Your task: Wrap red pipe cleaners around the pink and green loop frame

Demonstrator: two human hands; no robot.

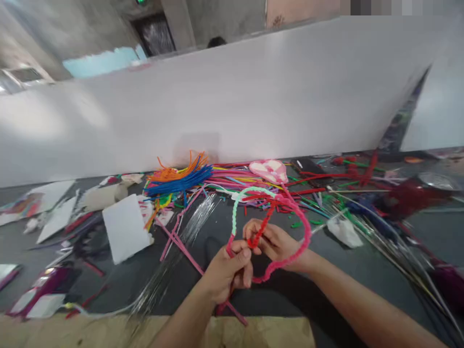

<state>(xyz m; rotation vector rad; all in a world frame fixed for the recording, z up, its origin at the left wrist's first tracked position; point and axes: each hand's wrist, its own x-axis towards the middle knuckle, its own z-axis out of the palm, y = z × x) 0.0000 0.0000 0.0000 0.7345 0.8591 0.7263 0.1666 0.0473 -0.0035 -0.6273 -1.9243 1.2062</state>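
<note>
Fuzzy pipe cleaners are joined into a loop [307, 232], mostly pink with a mint-green stretch at the upper left, held above the dark table [221, 217]. My left hand [232, 270] is closed on the pink part at the loop's lower left, thumb on top. Inside the loop hangs a red pipe cleaner [266, 221], its upper end near the top of the ring. My right hand [271, 241] pinches its lower end, close to my left fingertips. A pink length sticks out below my left hand. Parts of both grips are hidden by the fingers.
Bundled blue pipe cleaners [181, 182] and orange ones [172, 173] lie behind, near a pink-and-white heart [268, 171]. White cards [126, 229] are left; crumpled tissue [344, 233] and thin wires [398, 261] are right. A white partition [235, 106] rises at the back.
</note>
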